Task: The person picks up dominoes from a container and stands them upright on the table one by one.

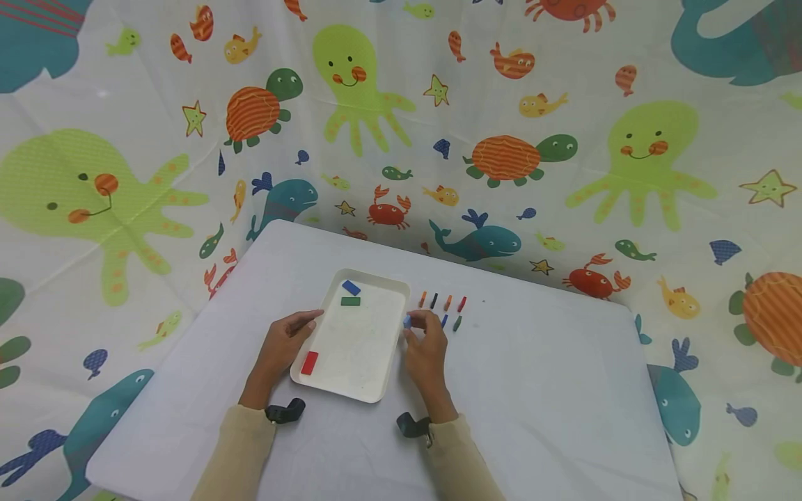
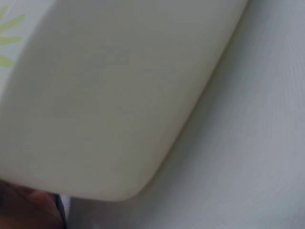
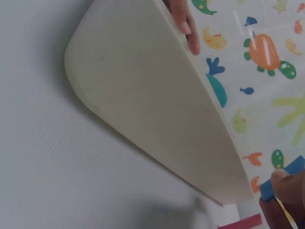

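My right hand (image 1: pixel 427 341) pinches a small blue block (image 3: pixel 283 179) between thumb and fingers, beside the right rim of a white tray (image 1: pixel 351 348). At the opposite rim rests my left hand (image 1: pixel 289 339), fingers fairly straight, the tips touching the tray's edge. Inside the tray, a second blue block (image 1: pixel 351 287) lies tilted near the far end, with a green block (image 1: pixel 350 301) just below it. A red block (image 1: pixel 310 362) sits in the near left corner. The left wrist view is mostly filled by the tray's outer side.
To the right of the tray, several small coloured sticks stand or lie in two rows, among them a red one (image 1: pixel 462 304) and a green one (image 1: pixel 457 323). A white cloth covers the table (image 1: pixel 539 390). Behind it hangs a curtain (image 1: pixel 401 125) printed with sea animals.
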Available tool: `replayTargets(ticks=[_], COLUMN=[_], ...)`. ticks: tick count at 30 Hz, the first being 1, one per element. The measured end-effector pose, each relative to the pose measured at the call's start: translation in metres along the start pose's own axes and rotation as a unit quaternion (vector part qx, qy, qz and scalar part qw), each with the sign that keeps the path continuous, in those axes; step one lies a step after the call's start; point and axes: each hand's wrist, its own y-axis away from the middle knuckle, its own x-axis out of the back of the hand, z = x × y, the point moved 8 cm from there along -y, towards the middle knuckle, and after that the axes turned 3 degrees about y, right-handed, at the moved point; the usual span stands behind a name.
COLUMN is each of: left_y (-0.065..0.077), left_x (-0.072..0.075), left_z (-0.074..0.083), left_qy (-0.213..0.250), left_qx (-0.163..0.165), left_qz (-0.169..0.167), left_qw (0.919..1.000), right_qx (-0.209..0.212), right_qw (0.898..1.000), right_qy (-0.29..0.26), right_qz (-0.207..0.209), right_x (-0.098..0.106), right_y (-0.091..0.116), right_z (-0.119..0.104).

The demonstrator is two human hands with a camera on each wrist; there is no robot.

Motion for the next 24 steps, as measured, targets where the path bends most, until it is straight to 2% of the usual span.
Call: replayTargets(ticks=[5,13,24], left_y=[-0.001,-0.001,-0.001], left_x=[0.0,0.0,0.0], left_z=[0.001,0.0,0.0], left_qy=[-0.002,-0.001,0.001], left_qx=[-0.005,-0.003,0.001], left_qz=[0.002,0.003,0.002], left_qw=[1.0,1.0,1.0], right_qx=[-0.003,-0.036,-0.04], right_qw=[1.0,0.999,0.999], right_qy=[0.0,0.017,0.012], right_qz=[0.003,0.006,0.002], right_x=[0.001,0.0,-0.002], right_y=[0.002,0.006,0.01], right_z=[0.004,0.014,0.025])
